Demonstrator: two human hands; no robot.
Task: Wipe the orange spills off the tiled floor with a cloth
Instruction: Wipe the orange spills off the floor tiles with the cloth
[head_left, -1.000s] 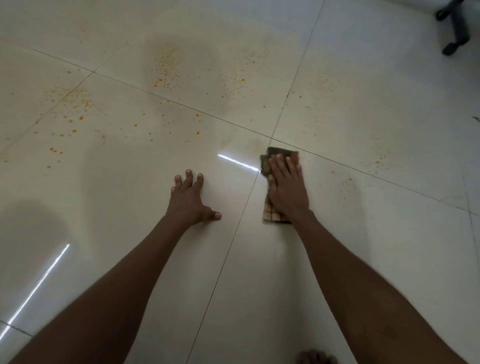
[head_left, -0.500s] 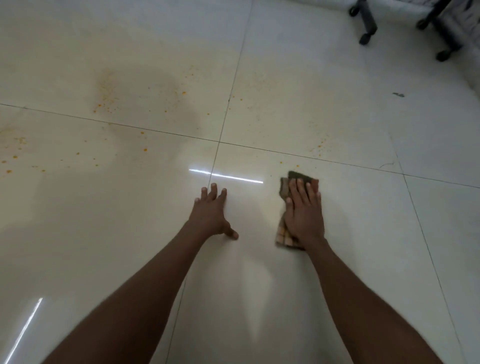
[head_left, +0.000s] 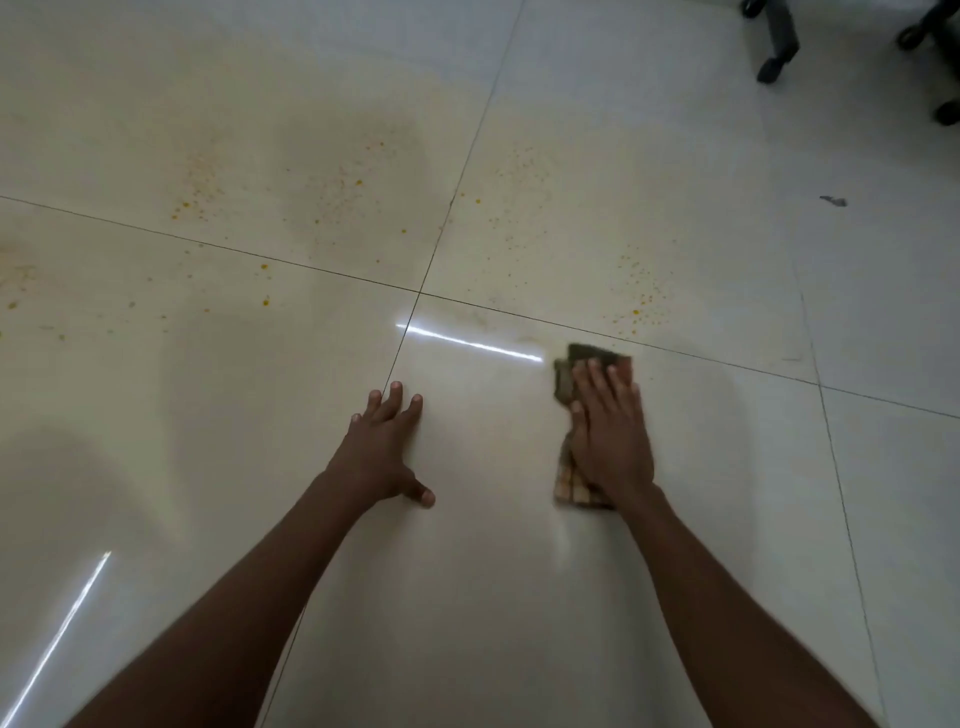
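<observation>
My right hand (head_left: 610, 436) lies flat with straight fingers on a folded checked cloth (head_left: 563, 376), pressing it onto the glossy cream tiled floor (head_left: 493, 571) right of centre. The cloth's dark end sticks out beyond my fingertips. My left hand (head_left: 382, 452) rests flat on the floor beside a grout line, fingers spread, holding nothing. Orange spills speckle the tiles farther off: a patch just beyond the cloth (head_left: 641, 296), a cluster past the grout crossing (head_left: 332, 192), and drops at the left (head_left: 265, 283).
Black chair-base legs with castors (head_left: 776, 47) stand at the top right, with more castors (head_left: 935, 67) at the right edge. A small dark scrap (head_left: 834, 201) lies on the right tile. Bright light streaks reflect off the floor.
My right hand has slid the cloth rightward, off the grout crossing onto the right-hand tile. The view swung, bringing chair castors into sight. My left hand stays planted on the floor.
</observation>
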